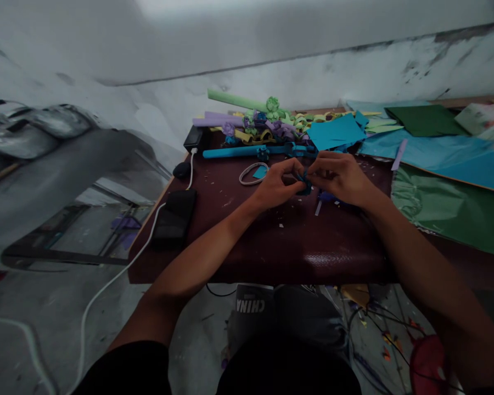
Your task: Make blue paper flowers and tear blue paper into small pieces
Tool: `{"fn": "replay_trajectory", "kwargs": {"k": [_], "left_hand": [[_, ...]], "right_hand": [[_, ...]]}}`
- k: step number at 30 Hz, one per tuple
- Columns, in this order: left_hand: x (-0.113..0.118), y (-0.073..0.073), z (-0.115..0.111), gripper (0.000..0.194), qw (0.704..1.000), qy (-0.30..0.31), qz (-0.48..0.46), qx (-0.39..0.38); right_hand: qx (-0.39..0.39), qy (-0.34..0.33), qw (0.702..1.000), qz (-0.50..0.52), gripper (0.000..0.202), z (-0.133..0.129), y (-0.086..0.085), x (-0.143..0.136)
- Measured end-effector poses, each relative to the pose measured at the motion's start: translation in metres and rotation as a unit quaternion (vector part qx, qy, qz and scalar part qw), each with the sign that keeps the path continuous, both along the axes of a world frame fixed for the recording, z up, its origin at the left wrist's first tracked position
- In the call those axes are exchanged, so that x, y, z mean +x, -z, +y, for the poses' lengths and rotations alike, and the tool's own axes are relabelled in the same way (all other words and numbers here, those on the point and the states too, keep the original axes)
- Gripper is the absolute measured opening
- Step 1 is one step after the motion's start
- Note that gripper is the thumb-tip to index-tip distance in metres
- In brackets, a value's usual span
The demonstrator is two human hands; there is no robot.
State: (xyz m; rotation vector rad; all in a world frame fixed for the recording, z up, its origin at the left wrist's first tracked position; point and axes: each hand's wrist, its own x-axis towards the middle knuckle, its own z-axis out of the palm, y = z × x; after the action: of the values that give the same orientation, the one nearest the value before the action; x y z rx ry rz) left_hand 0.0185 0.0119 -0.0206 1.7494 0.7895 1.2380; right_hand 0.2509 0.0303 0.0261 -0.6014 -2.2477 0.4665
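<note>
Above the middle of the dark red table, both my hands meet at a small piece of blue folded paper (304,186). My left hand (279,184) pinches it between thumb and fingers. From the other side, my right hand (338,176) closes its fingertips on the same paper, though the fingers partly hide it. Beside my left hand lies a roll of tape (242,176) with a small blue paper square (260,172) inside its ring. A blue paper tube with crumpled blue pieces (234,152) lies behind. Something dark blue (326,196) rests under my right hand.
Behind are green and purple paper tubes (234,100), crumpled paper flowers and blue sheets (336,131). Green and blue sheets (453,206) cover the right side. At left are a black box (175,214), a white cable (148,236) and a grey chair (86,164).
</note>
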Motion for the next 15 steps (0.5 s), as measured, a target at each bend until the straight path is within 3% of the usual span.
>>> {"fn": "replay_trajectory", "kwargs": {"k": [8,15], "left_hand": [[0.0,0.0011,-0.0025,0.018,0.999,-0.012,0.03,0.017],[0.0,0.0053,-0.0017,0.017,0.997,-0.04,0.043,0.04]], "right_hand": [[0.059,-0.008,0.997,-0.039,0.015,-0.0025,0.0016,0.0026],[0.059,-0.016,0.997,-0.051,0.023,-0.0044,-0.0017,0.0027]]}}
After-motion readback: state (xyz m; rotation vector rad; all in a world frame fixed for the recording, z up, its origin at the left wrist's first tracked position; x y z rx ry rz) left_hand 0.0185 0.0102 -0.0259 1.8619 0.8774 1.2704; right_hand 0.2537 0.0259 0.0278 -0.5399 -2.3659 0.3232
